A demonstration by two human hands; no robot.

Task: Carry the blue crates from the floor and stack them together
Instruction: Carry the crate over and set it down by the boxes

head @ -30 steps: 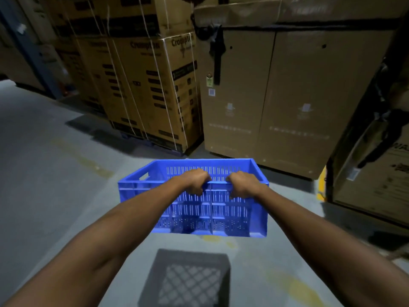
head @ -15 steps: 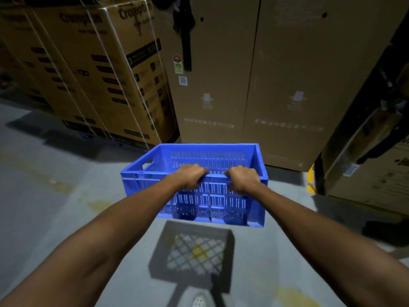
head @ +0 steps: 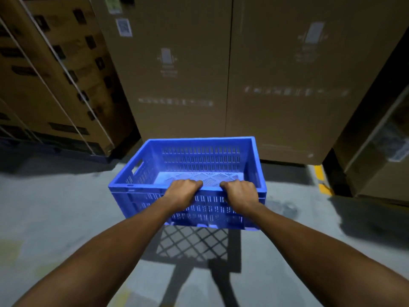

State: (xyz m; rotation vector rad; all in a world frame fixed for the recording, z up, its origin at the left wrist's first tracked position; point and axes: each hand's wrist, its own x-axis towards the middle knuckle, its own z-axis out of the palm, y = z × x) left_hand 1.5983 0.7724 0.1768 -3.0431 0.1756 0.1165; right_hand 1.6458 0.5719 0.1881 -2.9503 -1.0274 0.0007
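Observation:
An empty blue crate (head: 199, 158) with slotted walls hangs in the air in front of me, above the grey floor. My left hand (head: 181, 194) grips its near rim left of centre. My right hand (head: 240, 193) grips the same rim right of centre, a short gap between the two. The crate's latticed shadow (head: 192, 242) falls on the floor just below it. No other blue crate is in view.
Tall cardboard boxes (head: 232, 74) stand close ahead like a wall. Strapped printed cartons (head: 51, 80) stand at the left, more boxes (head: 380, 151) at the right. A yellow floor marking (head: 322, 180) shows at the right. Grey concrete floor (head: 55, 207) lies around me.
I have walked closer to the cardboard boxes with the crate held in both hands. The boxes now fill the upper view, and the crate's shadow has moved up under it.

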